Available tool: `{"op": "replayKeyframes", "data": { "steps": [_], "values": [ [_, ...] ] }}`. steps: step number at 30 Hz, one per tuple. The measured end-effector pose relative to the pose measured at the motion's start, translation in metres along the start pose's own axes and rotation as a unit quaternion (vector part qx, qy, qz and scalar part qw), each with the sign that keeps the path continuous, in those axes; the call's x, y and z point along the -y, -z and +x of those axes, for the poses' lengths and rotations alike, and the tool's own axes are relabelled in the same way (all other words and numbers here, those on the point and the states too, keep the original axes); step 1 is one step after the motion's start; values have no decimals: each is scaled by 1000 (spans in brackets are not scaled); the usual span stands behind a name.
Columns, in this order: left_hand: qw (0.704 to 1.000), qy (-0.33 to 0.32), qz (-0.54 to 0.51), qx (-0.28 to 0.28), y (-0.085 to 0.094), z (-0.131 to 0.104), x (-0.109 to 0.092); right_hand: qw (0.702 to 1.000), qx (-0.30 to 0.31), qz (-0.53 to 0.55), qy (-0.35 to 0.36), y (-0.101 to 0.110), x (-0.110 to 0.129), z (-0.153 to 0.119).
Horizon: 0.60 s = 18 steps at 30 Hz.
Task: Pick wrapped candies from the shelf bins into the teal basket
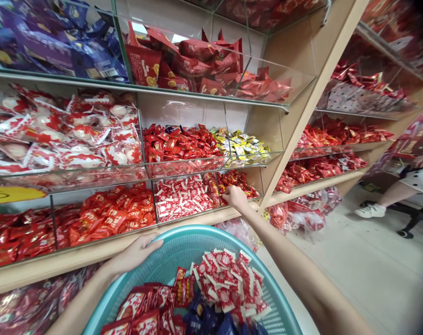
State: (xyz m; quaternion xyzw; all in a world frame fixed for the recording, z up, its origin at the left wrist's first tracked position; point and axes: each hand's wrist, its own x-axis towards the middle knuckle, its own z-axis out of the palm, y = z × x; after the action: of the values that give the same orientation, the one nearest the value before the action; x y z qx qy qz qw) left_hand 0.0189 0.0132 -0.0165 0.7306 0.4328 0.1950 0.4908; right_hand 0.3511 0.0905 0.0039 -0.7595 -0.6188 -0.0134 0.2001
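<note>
A teal plastic basket (277,288) is in front of me, tilted, its rim close to the lowest shelf. My left hand (141,251) is closed on its far left rim. Inside lie small red-and-white wrapped sweets (225,279), larger red packets (144,307) and dark blue packets (211,318). My right hand (235,197) reaches to the front of the lowest shelf, at a compartment of small red-and-gold sweets (241,181). Its fingers are curled in, and what they hold, if anything, is hidden. Left of it is a compartment of red-and-white sweets (183,197).
Glass-fronted shelves (183,170) hold red packets (204,60), purple packets (57,42) and white-and-red wrapped sweets (68,130). A wooden upright (284,153) stands right of my hand. Plastic bags (302,211) lie on the floor. A seated person's leg (389,200) shows at right.
</note>
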Motion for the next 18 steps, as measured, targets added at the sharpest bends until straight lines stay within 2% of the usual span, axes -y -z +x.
{"op": "replayKeyframes", "data": {
  "steps": [5,8,10,12,14,16,18],
  "values": [
    [999,0,-29,23,0,1,3,997,-35,67,-23,11,-11,0],
    [999,4,-25,20,0,1,5,985,-61,159,-26,24,-20,-5],
    [999,-2,-27,20,0,1,7,965,-64,255,-22,33,-23,-13],
    [999,-7,-30,22,0,1,8,925,-26,377,-31,43,-21,-26],
    [999,-10,-30,21,-1,1,8,873,43,483,-51,51,-14,-42],
    [999,-9,-30,21,-1,1,7,831,109,541,-59,58,-4,-58],
    [999,-8,-31,21,-1,1,6,809,164,562,-48,60,6,-72]
  ]
}}
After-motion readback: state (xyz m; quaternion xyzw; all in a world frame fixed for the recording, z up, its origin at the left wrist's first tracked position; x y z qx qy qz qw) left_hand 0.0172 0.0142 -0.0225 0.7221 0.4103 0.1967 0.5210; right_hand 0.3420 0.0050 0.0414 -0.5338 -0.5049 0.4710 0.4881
